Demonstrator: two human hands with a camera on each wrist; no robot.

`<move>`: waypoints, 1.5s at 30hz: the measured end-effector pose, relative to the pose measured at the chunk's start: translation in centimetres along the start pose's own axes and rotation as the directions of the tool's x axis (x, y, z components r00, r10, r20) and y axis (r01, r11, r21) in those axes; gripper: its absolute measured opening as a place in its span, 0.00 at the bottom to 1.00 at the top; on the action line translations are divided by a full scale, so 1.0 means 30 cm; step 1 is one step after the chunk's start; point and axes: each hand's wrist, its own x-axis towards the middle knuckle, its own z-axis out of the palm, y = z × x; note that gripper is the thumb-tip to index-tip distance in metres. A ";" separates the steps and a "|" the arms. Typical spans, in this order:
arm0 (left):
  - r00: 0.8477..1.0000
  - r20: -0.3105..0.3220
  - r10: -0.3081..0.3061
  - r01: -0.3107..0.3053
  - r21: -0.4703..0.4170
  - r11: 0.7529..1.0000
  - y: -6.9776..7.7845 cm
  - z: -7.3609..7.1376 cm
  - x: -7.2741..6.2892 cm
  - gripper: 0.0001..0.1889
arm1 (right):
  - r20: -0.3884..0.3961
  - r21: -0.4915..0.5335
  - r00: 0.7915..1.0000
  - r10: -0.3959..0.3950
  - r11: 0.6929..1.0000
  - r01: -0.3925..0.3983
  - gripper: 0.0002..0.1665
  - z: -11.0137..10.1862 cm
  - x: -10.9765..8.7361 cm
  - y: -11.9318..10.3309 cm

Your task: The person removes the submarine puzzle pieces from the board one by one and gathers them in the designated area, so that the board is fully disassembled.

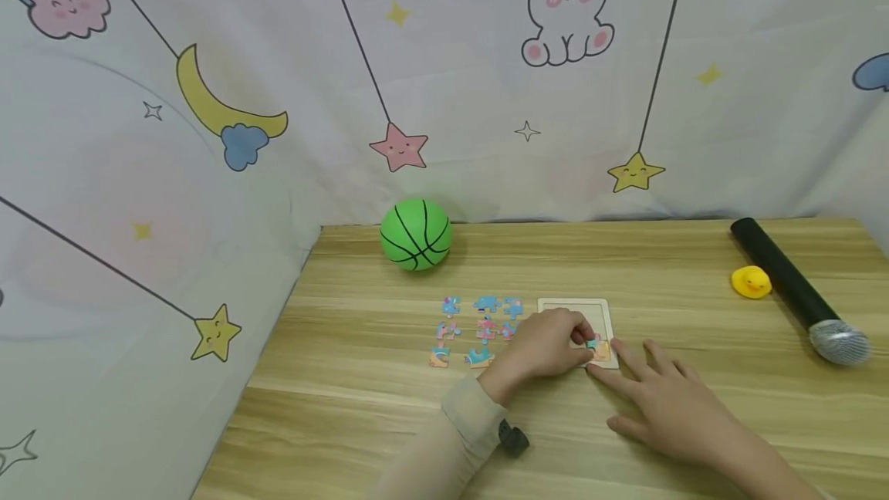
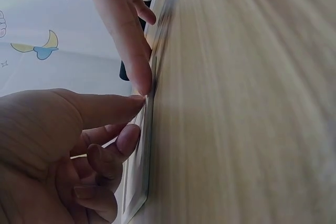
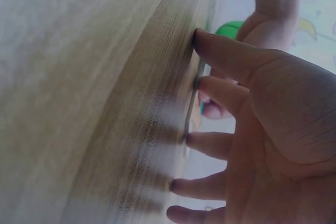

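A square, light wooden puzzle tray (image 1: 573, 302) lies on the table. In its near right corner sits an orange and teal puzzle piece (image 1: 600, 349). My left hand (image 1: 545, 346) reaches over the tray from the left, its thumb and fingers pinching at a small piece in that corner; the fingers hide much of it. My right hand (image 1: 670, 400) lies with spread fingers at the tray's near right corner, fingertips at the rim. The left wrist view shows the left thumb (image 2: 113, 109) close to a right fingertip at the tray's edge.
Several loose puzzle pieces (image 1: 479, 357) lie in rows left of the tray. A green ball (image 1: 416, 234) stands at the back left. On the right are a yellow rubber duck (image 1: 751, 282) and a black microphone (image 1: 788, 276). A patterned cloth (image 1: 472, 99) hangs behind the table.
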 end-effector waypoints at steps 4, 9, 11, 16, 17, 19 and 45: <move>1.000 -0.015 0.015 -0.015 -0.025 1.000 -0.002 0.001 0.000 0.06 | 0.008 0.002 1.000 0.007 1.000 -0.007 0.40 -0.003 0.002 0.002; 0.999 -0.041 0.019 -0.021 -0.056 0.998 -0.005 0.003 0.002 0.04 | 0.013 0.005 1.000 0.009 1.000 -0.009 0.40 -0.004 0.004 0.005; 0.999 -0.050 0.013 -0.017 -0.071 0.997 -0.007 0.005 0.002 0.03 | 0.016 0.005 1.000 0.008 1.000 -0.008 0.39 -0.003 0.004 0.006; 0.997 -0.075 -0.013 0.003 -0.131 0.991 -0.013 0.006 -0.001 0.02 | 0.024 0.008 1.000 0.010 1.000 -0.010 0.39 0.000 0.003 0.006; 0.996 -0.082 -0.019 0.007 -0.145 0.989 -0.014 0.004 -0.002 0.02 | 0.021 0.008 1.000 0.008 1.000 -0.008 0.39 0.001 0.003 0.006; 0.995 -0.097 -0.030 0.012 -0.173 0.985 -0.018 -0.002 -0.007 0.02 | 0.019 0.009 1.000 0.012 1.000 -0.012 0.39 0.002 0.003 0.005; 0.984 -0.115 -0.138 0.106 -0.251 0.962 -0.177 -0.154 -0.217 0.02 | 0.025 0.019 0.999 0.021 1.000 -0.021 0.39 0.005 0.002 0.004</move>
